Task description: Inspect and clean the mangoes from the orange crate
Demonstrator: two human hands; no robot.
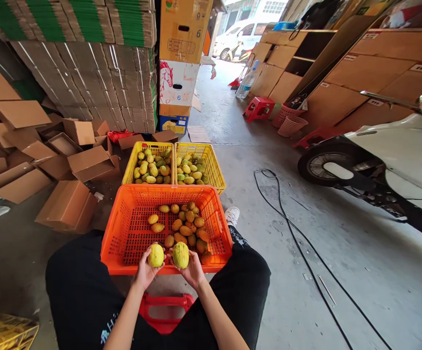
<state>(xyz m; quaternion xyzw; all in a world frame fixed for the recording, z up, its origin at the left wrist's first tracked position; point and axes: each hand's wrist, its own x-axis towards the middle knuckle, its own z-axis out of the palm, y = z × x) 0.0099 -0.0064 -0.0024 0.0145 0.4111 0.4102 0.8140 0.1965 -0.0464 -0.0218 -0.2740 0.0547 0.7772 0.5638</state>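
My left hand [145, 272] is closed round a pale yellow fruit [156, 254], held up over the near rim of an orange crate [123, 228]. My right hand [193, 270] grips a greener yellow fruit [180, 254] right beside it; the two fruits almost touch. The crate sits between my knees and holds several yellow-orange fruits [185, 226] heaped at its right side. Beyond it stand two yellow crates, the left one [132, 163] and the right one [216, 170], each filled with greenish-yellow fruit.
Loose cardboard boxes [68, 160] lie scattered at left, flat cartons [87, 73] stacked behind. A red stool [165, 311] is under me. A black cable [291, 228] runs over the concrete floor at right, beside a white scooter [385, 165]. Red stool [259, 108] and pink baskets [290, 121] stand farther back.
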